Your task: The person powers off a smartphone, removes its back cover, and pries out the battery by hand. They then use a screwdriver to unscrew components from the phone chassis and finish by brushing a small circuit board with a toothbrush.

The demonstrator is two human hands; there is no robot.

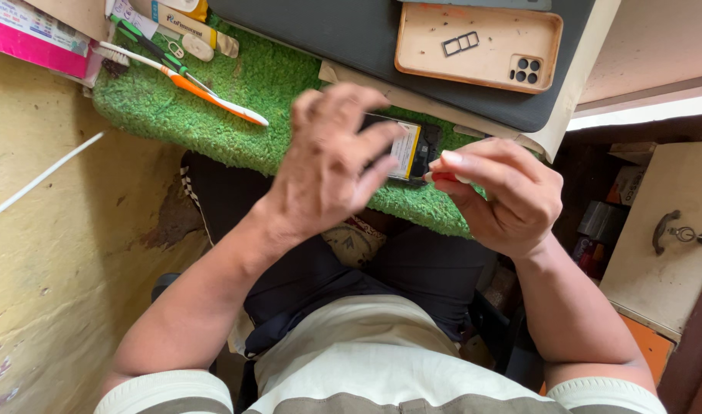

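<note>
While both forearms reach out over my lap, I have the left hand (328,165) raised with its fingers spread and curled, loosely over a phone battery (412,149); I cannot tell whether any fingertip actually grips it, since the hand covers most of it. The right hand (500,195) is pinched together, thumb and forefinger clamped on a small red-and-white thing (441,177) right at the battery's near edge, maybe a thin tool or tab, too small to name. The battery sits at the near edge of the green fuzzy mat (243,100), between the two hands.

To do this step well, I judge the left hand should steady the battery flat and not squeeze it, while the right works slowly at the edge, low angle, no stabbing, no bending the cell.

Further out on the mat lies an orange-and-white toothbrush (205,92), and a green-handled tool (147,46) beyond it. Farthest back, a tan phone case (443,73) lies face-up on a dark slab (343,46), a small tray frame (460,44) on it.

Hidden: battery's left part, the contact point, the left fingertips' undersides. The tabletop itself is covered; the items at the top left are cut off by the frame.
</note>
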